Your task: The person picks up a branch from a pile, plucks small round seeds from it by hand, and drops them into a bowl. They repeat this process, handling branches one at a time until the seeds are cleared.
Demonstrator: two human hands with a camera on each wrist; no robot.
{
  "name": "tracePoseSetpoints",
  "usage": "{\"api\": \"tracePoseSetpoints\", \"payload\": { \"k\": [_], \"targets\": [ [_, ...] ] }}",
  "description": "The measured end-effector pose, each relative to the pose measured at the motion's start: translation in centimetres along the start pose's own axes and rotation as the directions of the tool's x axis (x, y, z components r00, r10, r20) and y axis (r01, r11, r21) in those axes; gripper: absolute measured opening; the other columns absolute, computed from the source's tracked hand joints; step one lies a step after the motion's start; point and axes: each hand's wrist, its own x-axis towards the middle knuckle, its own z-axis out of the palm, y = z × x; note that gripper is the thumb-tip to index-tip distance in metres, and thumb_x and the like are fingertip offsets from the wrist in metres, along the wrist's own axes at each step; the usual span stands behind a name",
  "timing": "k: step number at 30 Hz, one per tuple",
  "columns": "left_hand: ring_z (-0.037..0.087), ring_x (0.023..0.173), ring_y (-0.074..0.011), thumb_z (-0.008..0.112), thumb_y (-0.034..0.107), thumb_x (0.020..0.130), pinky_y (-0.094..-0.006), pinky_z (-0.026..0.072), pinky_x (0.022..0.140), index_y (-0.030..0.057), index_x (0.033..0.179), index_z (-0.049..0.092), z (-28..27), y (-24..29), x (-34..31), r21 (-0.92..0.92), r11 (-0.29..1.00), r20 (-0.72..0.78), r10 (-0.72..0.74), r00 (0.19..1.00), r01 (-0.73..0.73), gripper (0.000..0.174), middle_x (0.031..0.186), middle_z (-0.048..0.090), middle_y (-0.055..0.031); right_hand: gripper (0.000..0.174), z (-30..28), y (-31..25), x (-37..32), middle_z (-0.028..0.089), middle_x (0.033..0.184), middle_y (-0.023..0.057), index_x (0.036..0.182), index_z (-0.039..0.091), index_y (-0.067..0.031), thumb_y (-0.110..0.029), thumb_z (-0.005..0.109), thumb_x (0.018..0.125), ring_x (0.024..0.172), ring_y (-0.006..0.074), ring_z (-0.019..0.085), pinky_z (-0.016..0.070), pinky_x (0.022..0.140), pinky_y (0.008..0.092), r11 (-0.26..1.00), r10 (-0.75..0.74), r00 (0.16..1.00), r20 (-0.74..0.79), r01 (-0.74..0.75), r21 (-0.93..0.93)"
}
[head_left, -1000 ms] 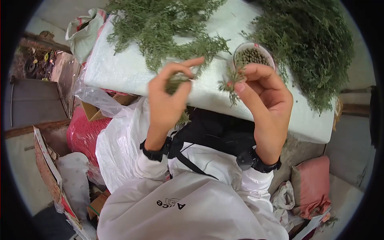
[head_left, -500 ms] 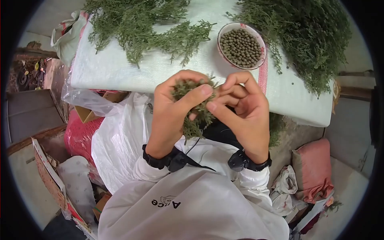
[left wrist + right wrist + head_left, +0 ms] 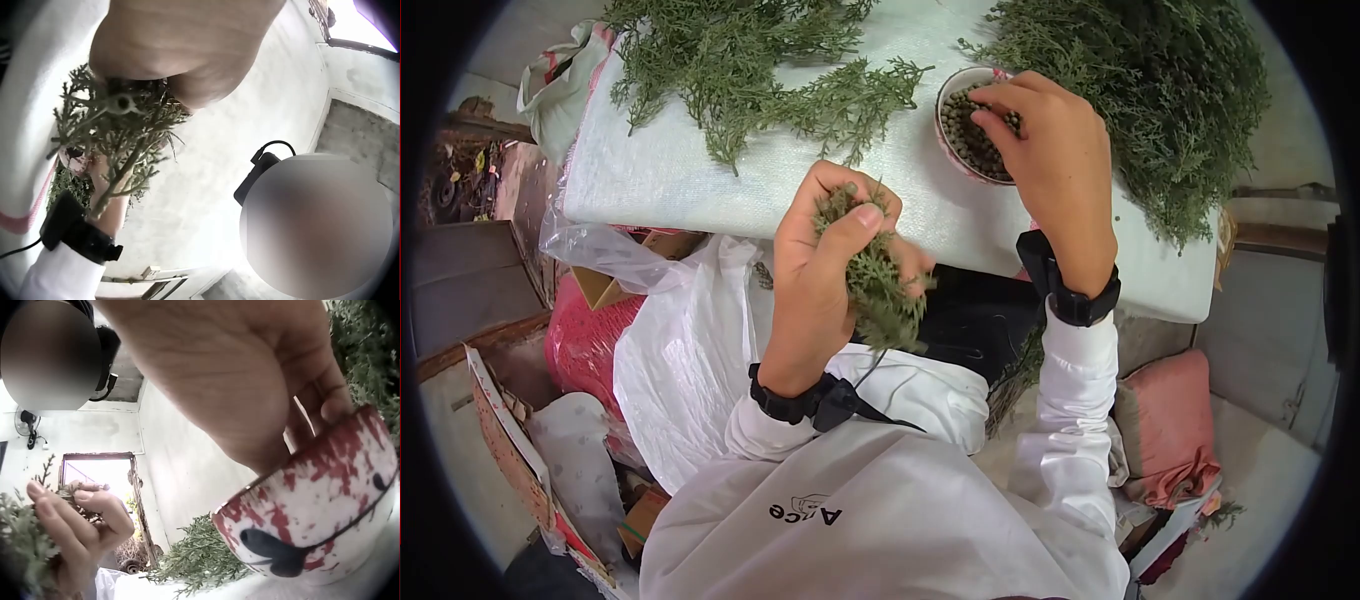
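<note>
My left hand (image 3: pixel 820 250) grips a bunch of green conifer sprigs (image 3: pixel 880 290), the thumb lying across it and the leafy ends hanging below. In the left wrist view a cut stem end of the sprigs (image 3: pixel 122 103) pokes out by the palm. Over the bowl (image 3: pixel 312 506), white and chipped red outside with a dark leaf pattern, hovers my right hand (image 3: pixel 1060 165). Its thumb and index finger stand apart above the round greenish-brown cones (image 3: pixel 975 135). In the right wrist view the rim hides part of its fingers.
Cut conifer branches (image 3: pixel 740 90) lie at the table's left, and a larger dark green heap (image 3: pixel 1140 90) at its right. White woven sheeting (image 3: pixel 700 180) covers the table. Clear plastic (image 3: pixel 690 370) hangs at the left; a pink cushion (image 3: pixel 1170 430) sits lower right.
From beside the left hand, my right hand has moved up and right to the bowl. The left hand first held sprigs apart, then met the right, and still grips the bunch.
</note>
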Motion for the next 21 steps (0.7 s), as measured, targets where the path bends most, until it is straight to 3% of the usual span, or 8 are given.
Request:
{"api": "tracePoseSetpoints", "payload": {
  "k": [3,7,12,15,16,19,21],
  "targets": [
    [0.048,0.048,-0.0131,0.051,0.007,0.089,-0.0289,0.0472,0.052,0.0038,0.094,0.045,-0.4,0.6,0.0,0.081,0.987,-0.031,-0.14,0.99,0.142,0.009,0.081,0.05,-0.008,0.018,0.9,0.1,0.2,0.067,0.082,0.0106,0.094,0.072,-0.0057,-0.013,0.072,0.077,0.066,0.0269,0.063,0.0501,0.063,0.0335,0.999,-0.041,0.999,0.005,0.041,0.005],
    [0.046,0.048,-0.0105,0.051,0.007,0.088,-0.0261,0.0415,0.044,0.0032,0.093,0.046,-1.0,0.1,0.1,0.144,0.978,0.018,-0.158,0.987,0.154,0.008,0.081,0.051,-0.0086,0.017,1.2,0.2,0.4,0.067,0.082,0.0121,0.093,0.071,-0.0054,-0.01,0.071,0.077,0.069,0.027,0.066,0.0514,0.065,0.0332,0.99,-0.115,0.993,0.041,0.118,-0.076],
    [0.044,0.049,-0.0093,0.052,0.005,0.085,-0.0247,0.0398,0.045,0.0023,0.09,0.048,0.4,0.0,0.1,0.143,0.978,-0.042,-0.146,0.988,0.151,0.006,0.081,0.054,-0.0102,0.014,0.3,-0.1,0.0,0.068,0.081,0.0096,0.09,0.07,-0.0036,-0.003,0.068,0.077,0.068,0.0204,0.067,0.0512,0.064,0.0291,0.996,-0.056,0.998,-0.007,0.056,0.068],
    [0.043,0.049,-0.0082,0.052,0.003,0.083,-0.0234,0.0372,0.045,0.001,0.089,0.05,0.3,-0.3,0.0,0.172,0.968,-0.015,-0.182,0.983,0.182,0.007,0.079,0.056,-0.0117,0.013,-1.8,-0.9,-1.4,0.068,0.08,0.0072,0.091,0.069,0.0005,0.002,0.064,0.08,0.07,0.0134,0.067,0.0512,0.063,0.0255,0.907,0.144,0.983,0.116,-0.178,0.382],
    [0.043,0.049,-0.0082,0.052,0.003,0.083,-0.0234,0.0372,0.045,0.001,0.089,0.05,0.3,-0.4,0.1,0.174,0.968,-0.018,-0.182,0.983,0.182,0.007,0.079,0.056,-0.0117,0.013,-2.0,-1.2,-2.0,0.068,0.08,0.0072,0.091,0.069,0.0005,0.002,0.064,0.08,0.07,0.0134,0.067,0.0512,0.063,0.0255,0.905,0.144,0.983,0.118,-0.179,0.385],
    [0.042,0.048,-0.0079,0.052,0.002,0.082,-0.0228,0.0355,0.045,-0.0001,0.089,0.052,0.4,-0.8,0.0,0.138,0.965,-0.006,-0.224,0.975,0.223,0.007,0.074,0.054,-0.0101,0.009,-2.1,-1.7,-4.1,0.067,0.075,0.006,0.085,0.066,0.0022,0.005,0.06,0.079,0.072,0.0092,0.065,0.0515,0.067,0.0221,0.644,0.265,0.962,0.063,-0.225,0.731],
    [0.042,0.051,-0.0058,0.054,0.002,0.083,-0.0216,0.0343,0.046,0.0002,0.088,0.054,0.6,-0.8,0.1,0.146,0.963,0.002,-0.229,0.973,0.227,0.006,0.073,0.054,-0.0063,0.009,-2.3,-1.7,-5.0,0.068,0.078,0.0063,0.087,0.067,0.0029,0.005,0.061,0.08,0.073,0.0095,0.065,0.0519,0.067,0.0226,0.591,0.303,0.952,0.039,-0.22,0.776]
  ]
}}
